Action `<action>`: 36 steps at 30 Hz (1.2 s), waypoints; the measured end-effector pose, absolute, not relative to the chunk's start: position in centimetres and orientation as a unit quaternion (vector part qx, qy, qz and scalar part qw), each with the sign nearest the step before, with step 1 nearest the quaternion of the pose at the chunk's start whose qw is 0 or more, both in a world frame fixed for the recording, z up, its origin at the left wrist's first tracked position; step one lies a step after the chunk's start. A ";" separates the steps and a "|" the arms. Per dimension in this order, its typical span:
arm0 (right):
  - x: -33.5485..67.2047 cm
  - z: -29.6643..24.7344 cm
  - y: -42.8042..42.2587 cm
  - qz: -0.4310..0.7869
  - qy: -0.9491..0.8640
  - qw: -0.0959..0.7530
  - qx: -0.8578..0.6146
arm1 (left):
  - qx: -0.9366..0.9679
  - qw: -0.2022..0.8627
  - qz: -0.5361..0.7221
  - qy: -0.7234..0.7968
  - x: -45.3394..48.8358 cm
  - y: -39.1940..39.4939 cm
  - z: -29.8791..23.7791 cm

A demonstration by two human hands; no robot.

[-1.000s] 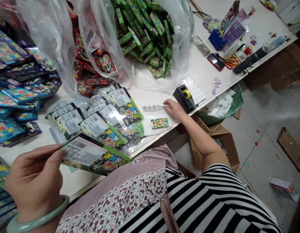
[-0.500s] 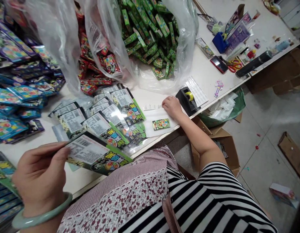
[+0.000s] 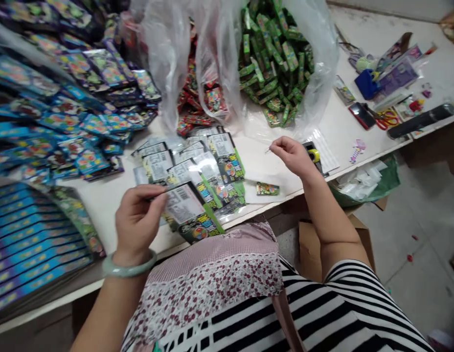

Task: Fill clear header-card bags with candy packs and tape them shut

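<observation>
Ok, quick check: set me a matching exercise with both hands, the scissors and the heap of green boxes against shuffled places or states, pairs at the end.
1. Left hand
2. Scissors
3. Right hand
4. Heap of green boxes

A. Beside the phone
B. Holding a black-and-green card
C. In a plastic bag
D. Pinching a tiny clear piece

Pairs: 1-B, 2-A, 3-D, 4-C
</observation>
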State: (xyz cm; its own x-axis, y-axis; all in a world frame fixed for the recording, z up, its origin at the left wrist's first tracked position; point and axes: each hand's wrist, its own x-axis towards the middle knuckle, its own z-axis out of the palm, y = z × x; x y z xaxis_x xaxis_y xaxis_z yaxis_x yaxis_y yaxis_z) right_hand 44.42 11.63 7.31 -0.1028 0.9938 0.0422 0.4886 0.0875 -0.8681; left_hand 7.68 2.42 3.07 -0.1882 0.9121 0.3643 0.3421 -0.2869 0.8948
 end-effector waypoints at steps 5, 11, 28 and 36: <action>32.8 13.2 10.3 0.474 -0.788 0.216 -0.327 | 0.617 0.277 0.546 0.494 8.1 2.1 3.7; 25.1 12.6 11.4 0.424 -0.847 0.087 -0.309 | 0.626 0.302 0.538 0.477 8.3 1.6 4.2; 23.8 11.0 12.5 0.414 -0.843 0.089 -0.331 | 0.597 0.264 0.562 0.508 8.4 1.8 2.6; 23.2 7.5 13.4 0.604 -0.733 0.022 -0.312 | 0.653 0.305 0.461 0.518 7.0 1.7 4.4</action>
State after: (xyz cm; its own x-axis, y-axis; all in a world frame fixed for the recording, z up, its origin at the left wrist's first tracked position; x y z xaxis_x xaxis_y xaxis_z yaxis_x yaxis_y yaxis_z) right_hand 23.22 13.41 7.54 -0.8044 0.4843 -0.3441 0.4307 0.0764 -0.8993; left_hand 6.98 1.72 4.40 0.0392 0.9573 0.2863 0.3957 -0.2780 0.8753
